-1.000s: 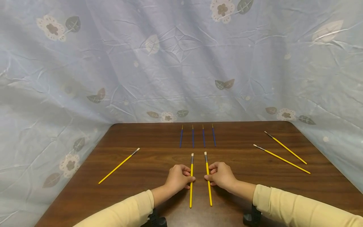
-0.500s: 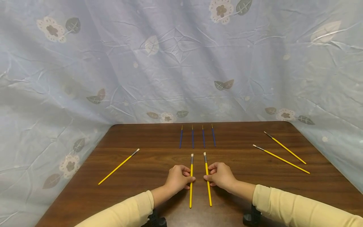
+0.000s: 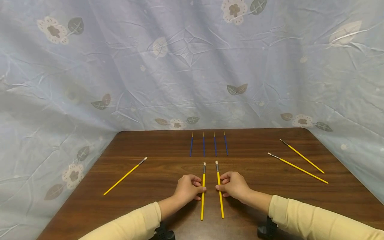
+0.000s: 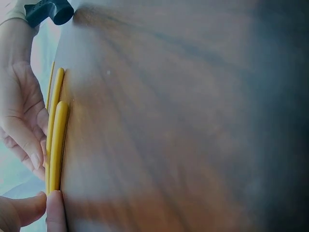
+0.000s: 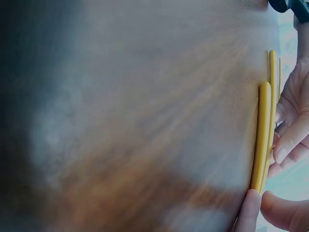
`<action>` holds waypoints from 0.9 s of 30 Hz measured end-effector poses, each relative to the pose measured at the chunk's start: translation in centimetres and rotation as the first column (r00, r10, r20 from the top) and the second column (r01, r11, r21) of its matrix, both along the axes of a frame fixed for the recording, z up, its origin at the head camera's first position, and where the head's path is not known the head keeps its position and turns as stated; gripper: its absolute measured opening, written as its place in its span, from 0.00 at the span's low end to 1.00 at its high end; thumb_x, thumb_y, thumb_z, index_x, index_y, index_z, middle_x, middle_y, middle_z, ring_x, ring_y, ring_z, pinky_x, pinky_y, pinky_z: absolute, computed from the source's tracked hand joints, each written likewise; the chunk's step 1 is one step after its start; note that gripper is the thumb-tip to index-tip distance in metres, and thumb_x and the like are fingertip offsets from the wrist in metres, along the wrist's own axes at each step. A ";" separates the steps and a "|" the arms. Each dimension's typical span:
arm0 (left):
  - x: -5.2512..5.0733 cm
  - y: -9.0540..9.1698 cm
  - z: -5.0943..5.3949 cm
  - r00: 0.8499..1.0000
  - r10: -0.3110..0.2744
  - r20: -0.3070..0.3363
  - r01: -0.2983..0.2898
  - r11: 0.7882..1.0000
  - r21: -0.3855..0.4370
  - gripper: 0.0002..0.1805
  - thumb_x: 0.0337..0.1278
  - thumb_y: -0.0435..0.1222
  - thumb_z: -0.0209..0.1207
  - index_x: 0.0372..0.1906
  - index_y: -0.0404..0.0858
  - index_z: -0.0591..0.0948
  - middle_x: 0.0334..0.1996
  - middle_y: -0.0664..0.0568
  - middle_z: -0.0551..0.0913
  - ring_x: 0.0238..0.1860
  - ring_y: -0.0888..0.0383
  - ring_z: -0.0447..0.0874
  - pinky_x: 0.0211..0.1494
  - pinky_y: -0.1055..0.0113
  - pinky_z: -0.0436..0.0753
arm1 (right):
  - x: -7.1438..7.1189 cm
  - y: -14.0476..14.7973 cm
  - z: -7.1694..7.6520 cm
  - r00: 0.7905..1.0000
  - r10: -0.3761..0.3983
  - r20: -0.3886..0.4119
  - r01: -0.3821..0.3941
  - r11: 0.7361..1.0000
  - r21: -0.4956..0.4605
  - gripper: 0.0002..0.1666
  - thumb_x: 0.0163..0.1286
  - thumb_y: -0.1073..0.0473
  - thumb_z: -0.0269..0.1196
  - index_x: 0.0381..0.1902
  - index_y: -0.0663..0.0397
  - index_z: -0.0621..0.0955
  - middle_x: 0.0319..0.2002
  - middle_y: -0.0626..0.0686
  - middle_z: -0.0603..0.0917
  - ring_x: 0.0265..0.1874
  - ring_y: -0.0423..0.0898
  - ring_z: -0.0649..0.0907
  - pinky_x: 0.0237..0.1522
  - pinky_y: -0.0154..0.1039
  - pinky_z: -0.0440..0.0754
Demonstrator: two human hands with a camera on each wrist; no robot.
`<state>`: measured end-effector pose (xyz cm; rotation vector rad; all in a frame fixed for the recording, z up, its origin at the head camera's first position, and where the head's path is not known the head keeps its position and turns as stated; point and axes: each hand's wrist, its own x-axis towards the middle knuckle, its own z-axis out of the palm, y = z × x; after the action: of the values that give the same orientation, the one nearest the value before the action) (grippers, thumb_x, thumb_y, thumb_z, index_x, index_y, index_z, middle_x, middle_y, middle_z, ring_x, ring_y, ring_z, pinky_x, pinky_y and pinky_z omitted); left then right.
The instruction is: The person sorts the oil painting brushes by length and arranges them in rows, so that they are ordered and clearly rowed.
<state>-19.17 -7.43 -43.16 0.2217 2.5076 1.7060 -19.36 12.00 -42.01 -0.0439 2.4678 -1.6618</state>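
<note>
One yellow paintbrush [image 3: 203, 203] and its neighbour, a second yellow paintbrush [image 3: 221, 203], lie side by side and apart, midway between the tabletop's [image 3: 168, 166] left and right edges, bristles toward the far edge. The left hand [image 3: 189, 189] pinches the first between thumb and fingers; the right hand [image 3: 234, 187] pinches the second likewise. Four slim blue brushes [image 3: 204, 146] line up near the far edge. A lone brush [image 3: 125, 176] slants toward the left edge; a lower brush [image 3: 303, 170] and an upper brush [image 3: 306, 159] slant near the right edge.
</note>
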 end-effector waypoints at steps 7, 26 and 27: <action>0.0 -0.4 0.0 1.000 -0.011 0.029 0.009 0.998 0.070 0.16 0.47 0.23 0.69 0.43 0.21 0.79 0.27 0.46 0.80 0.20 0.57 0.82 0.21 0.64 0.84 | -0.1 0.5 0.3 0.999 0.018 0.044 -0.016 0.999 -0.052 0.21 0.57 0.73 0.70 0.47 0.75 0.77 0.34 0.58 0.75 0.27 0.48 0.82 0.28 0.43 0.86; -0.9 -3.8 0.9 0.989 -0.131 0.069 0.116 0.975 0.188 0.21 0.55 0.28 0.67 0.51 0.21 0.76 0.35 0.44 0.79 0.33 0.53 0.82 0.33 0.58 0.87 | -1.4 4.0 2.0 0.987 0.136 0.082 -0.126 0.986 -0.112 0.24 0.64 0.64 0.68 0.52 0.74 0.75 0.38 0.58 0.78 0.37 0.51 0.82 0.37 0.45 0.86; -1.0 -4.2 0.9 0.988 -0.142 0.065 0.128 0.974 0.186 0.21 0.55 0.29 0.67 0.52 0.21 0.76 0.36 0.44 0.79 0.34 0.52 0.83 0.34 0.58 0.86 | -1.6 4.3 2.0 0.985 0.152 0.081 -0.142 0.983 -0.118 0.24 0.64 0.64 0.68 0.53 0.74 0.74 0.38 0.58 0.78 0.38 0.52 0.82 0.38 0.45 0.86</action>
<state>-20.21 -11.60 -42.25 0.3256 2.2280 1.8501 -20.92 16.31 -39.97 -0.1581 2.2462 -1.6976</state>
